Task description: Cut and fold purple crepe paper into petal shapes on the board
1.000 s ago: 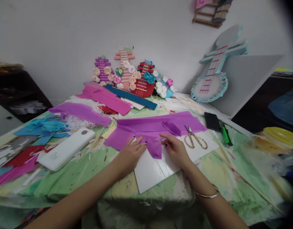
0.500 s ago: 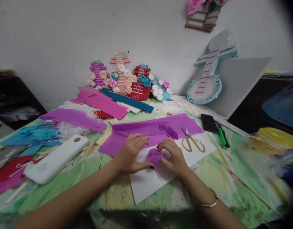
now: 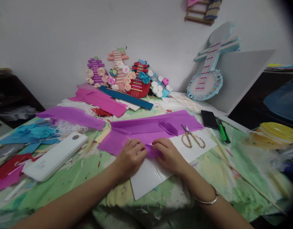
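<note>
A small piece of purple crepe paper (image 3: 152,151) is pinched between my two hands, above a white board (image 3: 148,181). My left hand (image 3: 132,157) is closed on its left end, fingers curled. On the other end, my right hand (image 3: 169,156) is also closed, and its thumb is hidden. Just beyond my hands lie large purple crepe paper sheets (image 3: 141,128), with a small folded purple piece (image 3: 168,128) on top. Gold-handled scissors (image 3: 193,139) rest on the board to the right, their blades slightly apart.
A white oblong device (image 3: 57,156) and blue paper scraps (image 3: 33,133) lie left. A black phone-like slab (image 3: 209,119), a green cutter (image 3: 222,131) and a thin stick (image 3: 246,181) lie right. Decorated paper instruments (image 3: 138,82) stand against the wall.
My left hand has closed in on the small purple piece, which is now stretched flatter between both hands. My right hand has turned over it. The camera view has shifted slightly.
</note>
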A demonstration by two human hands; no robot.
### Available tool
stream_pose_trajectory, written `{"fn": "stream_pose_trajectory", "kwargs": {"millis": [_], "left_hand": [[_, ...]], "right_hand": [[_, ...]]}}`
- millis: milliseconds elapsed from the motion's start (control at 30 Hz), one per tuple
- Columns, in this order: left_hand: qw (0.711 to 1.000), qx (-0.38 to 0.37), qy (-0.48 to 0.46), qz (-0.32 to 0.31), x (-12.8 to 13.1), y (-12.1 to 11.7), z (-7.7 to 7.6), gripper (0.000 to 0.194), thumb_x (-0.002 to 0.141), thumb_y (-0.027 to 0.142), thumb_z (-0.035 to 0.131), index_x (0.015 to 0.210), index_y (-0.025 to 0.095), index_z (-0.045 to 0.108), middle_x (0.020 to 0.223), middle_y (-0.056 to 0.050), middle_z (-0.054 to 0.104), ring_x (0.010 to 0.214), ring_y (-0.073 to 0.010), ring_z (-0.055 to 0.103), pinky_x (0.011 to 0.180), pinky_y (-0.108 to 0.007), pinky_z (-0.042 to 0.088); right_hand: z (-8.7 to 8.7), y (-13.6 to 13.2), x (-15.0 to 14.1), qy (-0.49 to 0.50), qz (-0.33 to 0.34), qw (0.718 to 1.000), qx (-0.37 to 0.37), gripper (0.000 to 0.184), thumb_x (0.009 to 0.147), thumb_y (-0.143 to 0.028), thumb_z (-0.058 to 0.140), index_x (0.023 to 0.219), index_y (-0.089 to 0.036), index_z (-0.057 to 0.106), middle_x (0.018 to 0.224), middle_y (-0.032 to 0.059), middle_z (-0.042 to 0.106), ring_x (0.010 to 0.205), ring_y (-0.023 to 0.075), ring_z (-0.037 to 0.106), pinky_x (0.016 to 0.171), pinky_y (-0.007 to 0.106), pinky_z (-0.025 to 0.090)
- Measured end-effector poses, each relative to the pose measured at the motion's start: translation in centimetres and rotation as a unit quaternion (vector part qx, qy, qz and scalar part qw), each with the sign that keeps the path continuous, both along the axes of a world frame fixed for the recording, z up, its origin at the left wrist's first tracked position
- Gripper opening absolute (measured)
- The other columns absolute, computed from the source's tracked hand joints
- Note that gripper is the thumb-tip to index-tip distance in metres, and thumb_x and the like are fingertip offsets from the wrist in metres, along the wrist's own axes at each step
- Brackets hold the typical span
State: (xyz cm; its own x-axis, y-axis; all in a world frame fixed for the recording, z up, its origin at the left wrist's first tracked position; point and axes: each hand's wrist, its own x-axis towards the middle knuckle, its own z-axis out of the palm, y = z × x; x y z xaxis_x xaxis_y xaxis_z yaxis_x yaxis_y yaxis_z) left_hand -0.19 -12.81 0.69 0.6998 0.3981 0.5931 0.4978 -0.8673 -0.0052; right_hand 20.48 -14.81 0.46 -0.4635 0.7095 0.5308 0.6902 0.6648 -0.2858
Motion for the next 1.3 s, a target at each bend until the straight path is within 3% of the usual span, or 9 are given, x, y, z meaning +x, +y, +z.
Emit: {"fn": "stream_pose_trajectory", "kwargs": {"millis": [100, 267, 433, 600, 867, 1133, 1300], "left_hand": [[1.000, -0.026, 0.001, -0.008, -0.3, 0.3, -0.1, 0.012, 0.087, 0.010, 0.053, 0.082, 0.013, 0.063, 0.082, -0.008, 0.061, 0.086, -0.0227, 0.049, 0.079, -0.039, 0.043], [0.998, -0.067, 0.003, -0.017, -0.7, 0.9, -0.3, 0.016, 0.089, 0.013, 0.051, 0.078, 0.012, 0.063, 0.079, -0.008, 0.061, 0.081, -0.0210, 0.049, 0.073, -0.035, 0.043], [0.993, -0.111, -0.005, -0.038, -1.3, 1.7, -0.4, 0.012, 0.090, 0.014, 0.053, 0.088, 0.014, 0.064, 0.083, -0.006, 0.064, 0.083, -0.0199, 0.051, 0.075, -0.034, 0.043], [0.994, -0.099, -0.024, -0.049, -1.5, 2.0, -0.4, 0.015, 0.090, 0.013, 0.052, 0.094, 0.016, 0.067, 0.087, -0.006, 0.065, 0.087, -0.0206, 0.051, 0.078, -0.036, 0.043], [0.991, -0.119, -0.039, -0.052, -0.9, 1.6, -0.4, 0.013, 0.087, 0.014, 0.056, 0.089, 0.016, 0.069, 0.086, -0.007, 0.063, 0.089, -0.0204, 0.051, 0.080, -0.036, 0.043], [0.960, -0.269, -0.078, 0.002, -0.9, 2.4, 0.1, 0.011, 0.076, 0.010, 0.065, 0.076, 0.019, 0.070, 0.076, -0.001, 0.068, 0.077, -0.0177, 0.058, 0.073, -0.032, 0.043], [0.934, -0.346, -0.091, 0.006, -0.7, 2.7, 0.6, 0.006, 0.071, 0.011, 0.070, 0.071, 0.017, 0.071, 0.074, -0.002, 0.071, 0.075, -0.0173, 0.061, 0.072, -0.030, 0.044]], "right_hand": [[0.0, 0.0, 0.3, 0.014, -0.034, 0.999, 0.005, 0.044, 0.066, 0.001, 0.053, 0.106, -0.017, 0.056, 0.111, 0.0103, 0.059, 0.105, 0.0249, 0.051, 0.085, 0.039, 0.037], [0.1, 0.2, 0.9, 0.036, -0.021, 0.999, 0.003, 0.020, 0.071, 0.000, 0.057, 0.080, -0.018, 0.059, 0.092, 0.0072, 0.059, 0.088, 0.0218, 0.054, 0.077, 0.036, 0.042], [-0.1, 0.2, 1.2, 0.070, -0.029, 0.997, -0.033, 0.026, 0.074, -0.001, 0.059, 0.094, -0.016, 0.061, 0.090, 0.0076, 0.063, 0.087, 0.0213, 0.056, 0.076, 0.035, 0.046], [-0.4, 0.4, 1.4, 0.065, -0.015, 0.997, -0.043, 0.012, 0.079, -0.007, 0.062, 0.081, -0.017, 0.066, 0.082, 0.0061, 0.065, 0.080, 0.0194, 0.057, 0.073, 0.033, 0.047], [-0.1, 0.5, 1.4, 0.066, -0.025, 0.993, -0.090, 0.015, 0.077, -0.006, 0.064, 0.083, -0.018, 0.071, 0.083, 0.0056, 0.067, 0.081, 0.0181, 0.060, 0.075, 0.032, 0.048], [-0.1, 0.9, 1.4, 0.148, -0.073, 0.966, -0.200, 0.011, 0.070, -0.009, 0.070, 0.073, -0.019, 0.073, 0.076, 0.0023, 0.067, 0.067, 0.0136, 0.059, 0.063, 0.026, 0.045], [-0.1, 1.0, 1.4, 0.158, -0.071, 0.960, -0.222, 0.008, 0.070, -0.011, 0.071, 0.073, -0.018, 0.073, 0.074, 0.0014, 0.067, 0.065, 0.0121, 0.056, 0.062, 0.024, 0.042]]}}
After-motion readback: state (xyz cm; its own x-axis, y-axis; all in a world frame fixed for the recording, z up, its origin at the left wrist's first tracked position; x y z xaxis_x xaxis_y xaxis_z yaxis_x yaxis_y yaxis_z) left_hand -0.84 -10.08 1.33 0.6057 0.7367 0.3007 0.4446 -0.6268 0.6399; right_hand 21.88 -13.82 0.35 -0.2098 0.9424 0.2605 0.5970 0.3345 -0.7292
